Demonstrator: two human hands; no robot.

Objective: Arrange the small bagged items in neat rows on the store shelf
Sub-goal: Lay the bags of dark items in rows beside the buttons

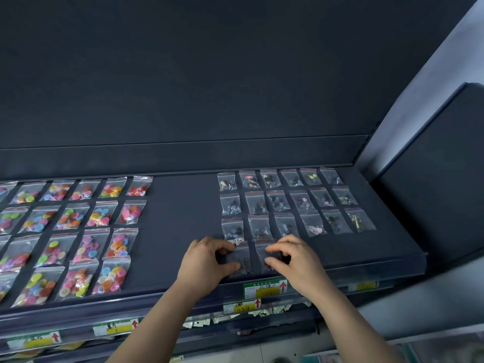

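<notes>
Three full rows of zipper-pull bags fill the shelf's right rear; fourth row just begun at its front edge, left hand and right hand each pinching one bag there.

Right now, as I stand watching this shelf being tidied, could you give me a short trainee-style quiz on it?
1. True or false: the left hand pinches the left front bag, and the right hand pinches the right front bag.
2. On the shelf, the bags of colourful buttons lie: A on the left, B on the right, C stacked in a pile.
3. How many bags make up that front row by the hands?
Key: 1 true; 2 A; 3 two.
</notes>
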